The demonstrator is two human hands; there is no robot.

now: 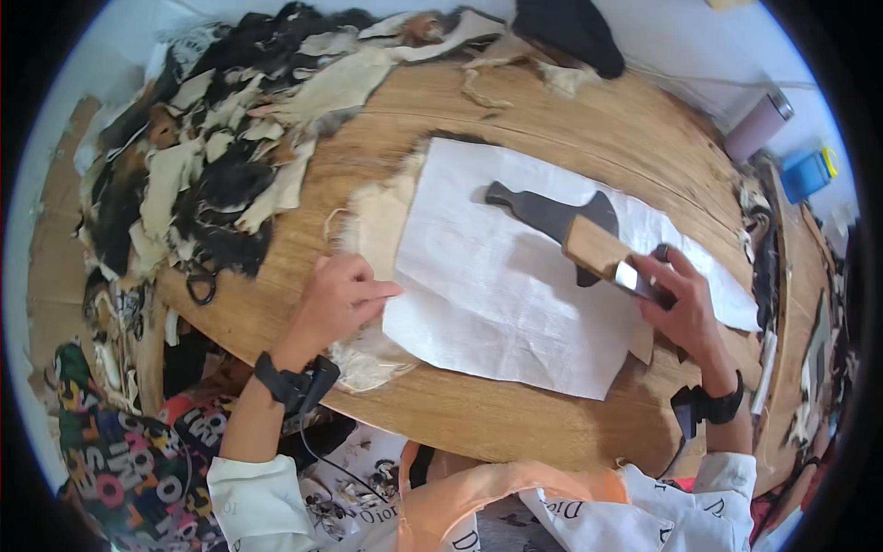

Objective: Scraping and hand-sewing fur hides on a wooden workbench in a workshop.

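Note:
A white woven-looking sheet (478, 304) lies over a cream hide (372, 216) with a furry edge. On the sheet rests a flat dark template (538, 212), narrow at one end and flared at the other. My left hand (345, 293) is at the sheet's left edge, fingers curled, thumb and forefinger pinched together on the edge. My right hand (676, 290) grips a tan wooden block with a shiny metal part (602, 253); its exact kind I cannot make out. The block covers part of the template's flared end.
Hide scraps (230, 156), black, cream and brown, are heaped on the table's far left. A black furry piece (570, 32) lies at the back. A pink tumbler (759, 124) and a blue container (808, 175) stand at the far right. Patterned cloth (120, 451) is at lower left.

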